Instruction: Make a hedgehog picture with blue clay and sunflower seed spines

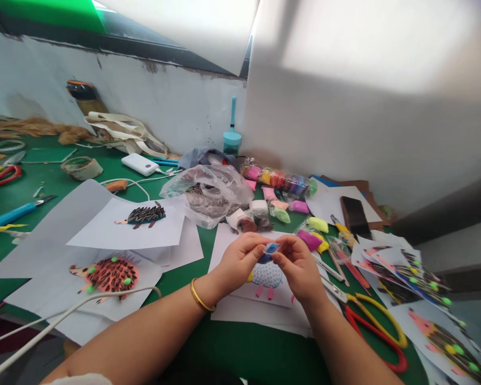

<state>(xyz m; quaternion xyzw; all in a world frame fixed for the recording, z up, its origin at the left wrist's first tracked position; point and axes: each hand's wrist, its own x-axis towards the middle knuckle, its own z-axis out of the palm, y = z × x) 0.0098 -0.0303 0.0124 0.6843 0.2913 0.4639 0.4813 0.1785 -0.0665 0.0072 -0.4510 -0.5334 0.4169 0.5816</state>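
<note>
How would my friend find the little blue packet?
On the green table, find the drawing with pink feet. Just above it, the left hand and right hand pinch the blue packet. Unlike the magenta packet lying near the right hand, it's blue and held up.

Bright light glowed through the white sheet (364,53) at upper right; the green tabletop (224,342) looked dimmer, the outer edges stretched and blurred
</note>
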